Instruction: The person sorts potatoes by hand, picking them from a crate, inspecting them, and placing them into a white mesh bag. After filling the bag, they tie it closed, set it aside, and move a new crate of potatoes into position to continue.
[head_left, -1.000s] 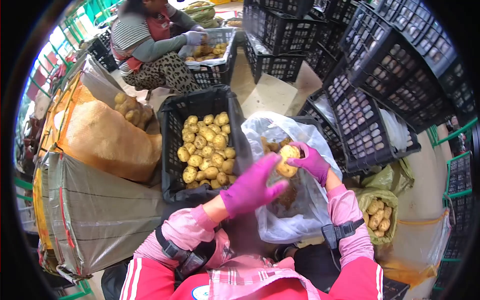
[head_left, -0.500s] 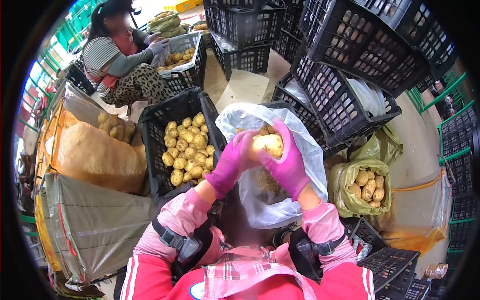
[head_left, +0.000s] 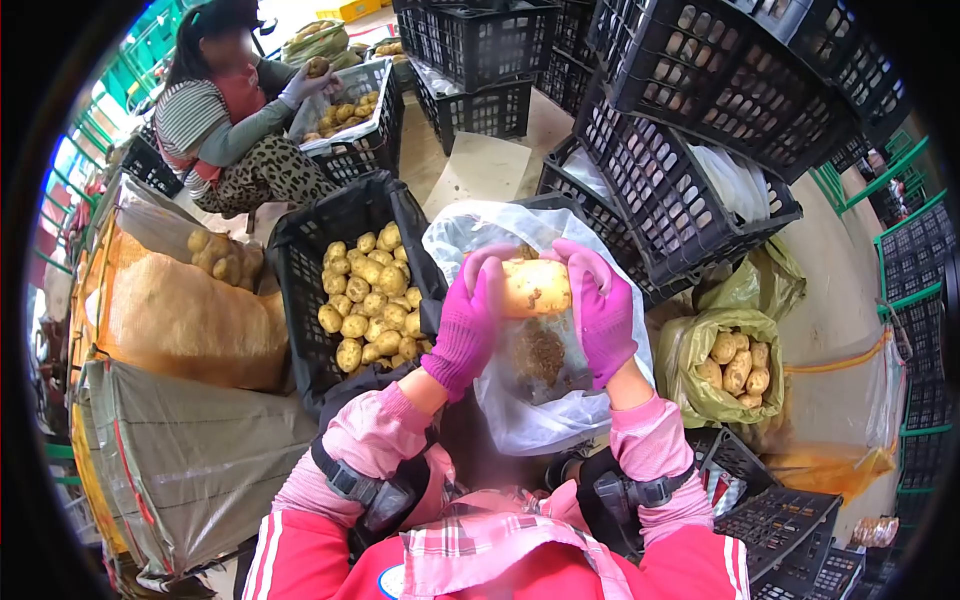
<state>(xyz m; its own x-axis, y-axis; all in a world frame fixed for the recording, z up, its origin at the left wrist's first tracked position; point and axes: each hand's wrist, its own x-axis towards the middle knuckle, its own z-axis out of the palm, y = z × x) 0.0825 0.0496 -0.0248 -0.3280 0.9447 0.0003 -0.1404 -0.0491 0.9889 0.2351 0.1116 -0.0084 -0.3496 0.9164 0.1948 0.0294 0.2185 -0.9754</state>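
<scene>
Between my two hands is a large, long potato (head_left: 537, 290) with pale skin and brown spots on its near side. My left hand (head_left: 470, 315), in a magenta glove, grips its left end. My right hand (head_left: 600, 312), gloved alike, closes on the right end. The potato is above a container lined with white plastic sheeting (head_left: 520, 420), where a patch of brown soil (head_left: 540, 358) shows. More of the container's contents are hidden behind my hands. Left of it stands a black crate (head_left: 290, 255) holding small yellow potatoes (head_left: 370, 295).
An open green sack (head_left: 690, 385) of potatoes is at right. Stacked black crates (head_left: 690, 200) rise behind it. Large filled sacks (head_left: 190, 310) line the left side. A crouching person (head_left: 230, 120) holds a potato over another crate (head_left: 375, 145) at the back left.
The potato has turned in my hands so its spotted side faces me, and my right hand has shifted outward to its end. The other person has lifted a potato.
</scene>
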